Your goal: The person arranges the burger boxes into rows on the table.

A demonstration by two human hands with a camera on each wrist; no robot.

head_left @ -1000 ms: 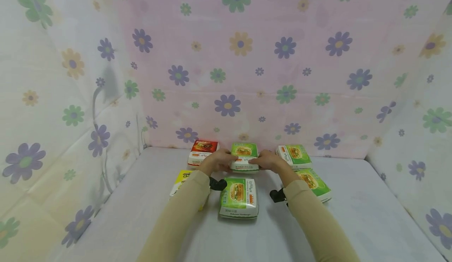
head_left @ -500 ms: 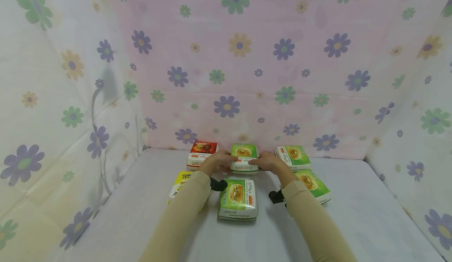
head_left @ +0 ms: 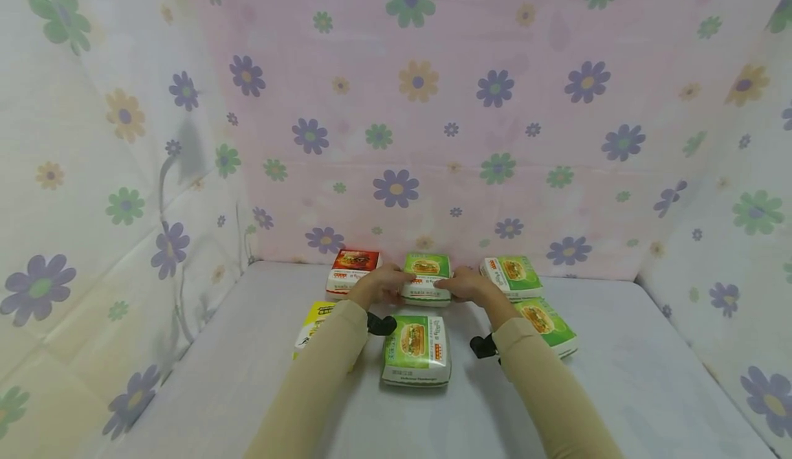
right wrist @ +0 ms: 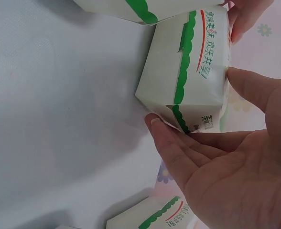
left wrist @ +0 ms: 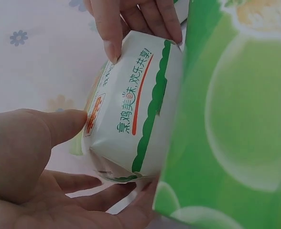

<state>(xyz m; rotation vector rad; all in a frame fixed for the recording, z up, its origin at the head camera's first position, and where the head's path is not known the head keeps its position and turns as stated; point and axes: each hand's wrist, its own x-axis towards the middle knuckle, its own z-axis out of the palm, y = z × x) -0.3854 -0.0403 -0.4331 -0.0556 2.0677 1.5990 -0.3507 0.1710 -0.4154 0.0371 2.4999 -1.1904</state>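
Observation:
Both hands hold one green-and-white burger box [head_left: 428, 266] at the back middle, close to the patterned wall. My left hand [head_left: 382, 284] grips its left side, thumb on the top edge and fingers along the side and underside in the left wrist view. On the opposite side, my right hand [head_left: 473, 286] does the same, its thumb at the top edge and its fingers under the lower corner [right wrist: 178, 129]. A second green burger box [head_left: 416, 350] sits in front, between the forearms; its green lid fills the right of the left wrist view.
At the left are a red burger box [head_left: 354, 271] and, nearer, a yellow box [head_left: 314, 321] partly behind the left sleeve. Two more green burger boxes stand at the right, a rear one [head_left: 518, 275] and a front one [head_left: 549, 328]. Flowered cloth walls [head_left: 396, 136] enclose the white table [head_left: 631, 363].
The whole head view shifts slightly. Both hands keep their hold on the back middle burger box, and the boxes stay where they were.

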